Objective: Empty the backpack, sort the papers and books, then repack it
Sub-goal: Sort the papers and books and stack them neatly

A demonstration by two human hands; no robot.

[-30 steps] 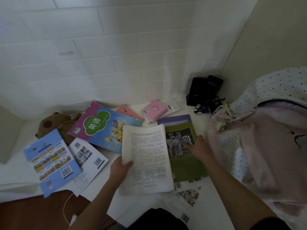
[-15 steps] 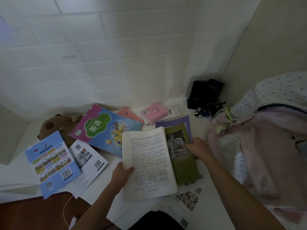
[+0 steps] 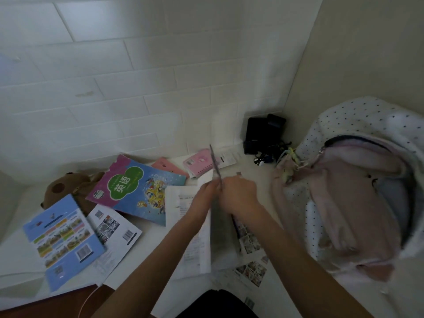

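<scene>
Thin book: a slim purple-edged softcover (image 3: 215, 165) stands on edge between the two hands, its cover edge-on to the camera and rising past the knuckles toward the wall.
Handling: probably light and floppy; a thin cover like this would bow if held by one corner, so a pinch along the spine or both long edges looks safest.
Grip: the left hand (image 3: 207, 191) and right hand (image 3: 239, 195) are closed around it from either side, nearly touching each other; the fingertips are hidden, so how firm the pinch is cannot be told.
Printed sheets: a white stapled packet (image 3: 195, 228) lies flat under the wrists, touching the book's lower part.
Other books: a green-and-blue textbook (image 3: 135, 189) to the left, a blue workbook (image 3: 64, 242) nearer the table edge, a pink notebook (image 3: 199, 162) by the wall.
Backpack: the pink backpack (image 3: 358, 203) lies open to the right, well apart from the grip.
Stage: likely sorting; nothing is repacked yet.
</scene>
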